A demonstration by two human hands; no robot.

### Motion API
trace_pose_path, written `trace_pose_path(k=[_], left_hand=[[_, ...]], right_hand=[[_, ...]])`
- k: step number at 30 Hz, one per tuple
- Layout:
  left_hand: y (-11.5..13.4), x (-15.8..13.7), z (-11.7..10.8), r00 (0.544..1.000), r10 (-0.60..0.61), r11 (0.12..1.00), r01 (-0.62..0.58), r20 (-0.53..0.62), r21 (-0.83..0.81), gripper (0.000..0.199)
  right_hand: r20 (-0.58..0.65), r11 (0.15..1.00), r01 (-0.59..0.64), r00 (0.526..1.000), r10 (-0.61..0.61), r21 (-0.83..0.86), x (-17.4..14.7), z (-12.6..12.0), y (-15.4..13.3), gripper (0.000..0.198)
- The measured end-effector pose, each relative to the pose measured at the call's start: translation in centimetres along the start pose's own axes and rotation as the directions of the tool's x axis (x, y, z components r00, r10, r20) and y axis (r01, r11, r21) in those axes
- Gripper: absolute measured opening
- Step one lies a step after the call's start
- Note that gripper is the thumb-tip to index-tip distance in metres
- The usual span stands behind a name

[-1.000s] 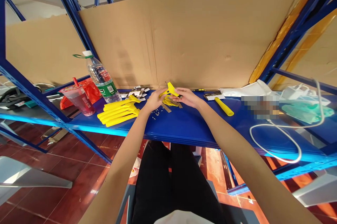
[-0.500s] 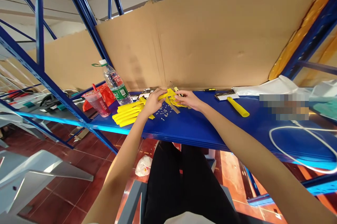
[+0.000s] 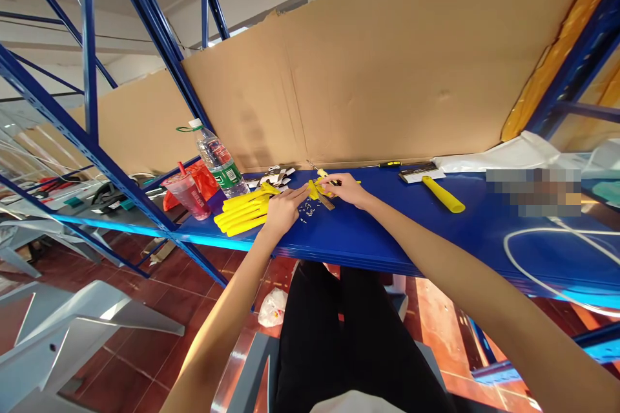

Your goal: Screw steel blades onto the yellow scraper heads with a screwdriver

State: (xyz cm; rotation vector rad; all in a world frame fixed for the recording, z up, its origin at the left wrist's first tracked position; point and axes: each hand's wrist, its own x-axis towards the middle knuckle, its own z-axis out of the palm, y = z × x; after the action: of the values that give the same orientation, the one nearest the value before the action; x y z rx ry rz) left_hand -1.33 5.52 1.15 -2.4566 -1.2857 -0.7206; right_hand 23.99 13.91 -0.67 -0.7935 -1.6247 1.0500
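Note:
My left hand lies palm down at the right end of a pile of yellow plastic tubes. Its fingers are stretched out, their tips beside a small yellow plastic piece. My right hand is closed in a pinch among the small yellow pieces; what lies between its fingertips is mostly hidden. Behind these fingers a screwdriver with a pale yellow handle rests near the cardboard. Under the hands lie a flat metal strip and several tiny screws scattered on the blue shelf.
At the left stand a water bottle and a red drink cup. A single yellow tube and a black-and-yellow screwdriver lie to the right. A white cable curves over the shelf edge. Cardboard walls the back.
My left hand has moved down from the small yellow pieces towards the tube pile, and its fingers have straightened. My right hand has drawn its fingers together. The view has shifted slightly.

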Motion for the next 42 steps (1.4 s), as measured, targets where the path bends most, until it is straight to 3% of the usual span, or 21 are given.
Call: trace_pose_path(k=[5, 10, 14, 16, 21, 24, 26, 29, 32, 35, 39, 42], left_hand=[[-0.2, 0.2, -0.9, 0.990, -0.106, 0.992, 0.099, -0.092, -0.082, 0.061], [-4.9, 0.9, -4.9, 0.955, -0.227, 0.967, 0.199, -0.190, -0.160, 0.044], [-10.1, 1.0, -7.8, 0.931, -0.352, 0.934, 0.343, -0.093, -0.099, 0.042], [-11.8, 0.8, -8.5, 0.932, -0.361, 0.932, 0.361, -0.005, -0.022, 0.040], [-13.4, -0.2, -8.1, 0.911, -0.361, 0.929, 0.334, 0.198, 0.159, 0.037], [-13.9, -0.6, -7.4, 0.903, -0.378, 0.918, 0.338, 0.202, 0.210, 0.040], [-14.2, -0.6, -7.0, 0.897, -0.399, 0.906, 0.354, 0.189, 0.232, 0.038], [-14.3, -0.4, -6.7, 0.896, -0.408, 0.896, 0.355, 0.177, 0.269, 0.037], [-14.2, 0.0, -6.6, 0.898, -0.415, 0.878, 0.352, 0.148, 0.324, 0.033], [-13.4, 0.5, -6.6, 0.910, -0.400, 0.867, 0.340, 0.104, 0.365, 0.031], [-10.0, 1.6, -6.7, 0.946, -0.323, 0.909, 0.309, 0.005, 0.279, 0.033], [-6.0, 2.0, -6.6, 0.968, -0.240, 0.966, 0.246, -0.074, 0.086, 0.034]], right_hand=[[-0.051, 1.000, -0.022, 0.998, 0.021, -0.014, 0.2, -0.3, 0.0, 0.024], [-0.090, 0.999, -0.053, 0.995, 0.052, -0.008, 0.2, -0.6, -0.3, 0.021], [-0.112, 0.999, -0.036, 0.993, 0.036, 0.005, 0.3, -0.6, -0.5, 0.019], [-0.106, 0.999, -0.038, 0.994, 0.039, 0.005, 0.4, -0.5, -0.4, 0.021], [-0.201, 0.999, 0.026, 0.979, -0.032, -0.034, 0.3, -0.6, -1.0, 0.045], [-0.258, 0.959, 0.105, 0.950, -0.175, -0.263, 0.3, -1.6, -2.1, 0.046], [-0.268, 0.895, 0.054, 0.945, -0.189, -0.443, 0.5, -2.9, -2.8, 0.032], [-0.346, 0.829, -0.080, 0.928, -0.141, -0.553, 0.8, -6.4, -3.3, 0.035], [-0.445, 0.814, -0.186, 0.890, -0.098, -0.551, -0.2, -11.7, -3.2, 0.047], [-0.543, 0.708, -0.358, 0.838, -0.044, -0.609, -2.8, -17.6, -2.7, 0.056], [-0.583, 0.674, -0.461, 0.811, 0.055, -0.578, -7.2, -22.8, -1.4, 0.062], [-0.492, 0.754, -0.367, 0.868, 0.067, -0.544, -9.3, -23.8, -0.3, 0.063]])
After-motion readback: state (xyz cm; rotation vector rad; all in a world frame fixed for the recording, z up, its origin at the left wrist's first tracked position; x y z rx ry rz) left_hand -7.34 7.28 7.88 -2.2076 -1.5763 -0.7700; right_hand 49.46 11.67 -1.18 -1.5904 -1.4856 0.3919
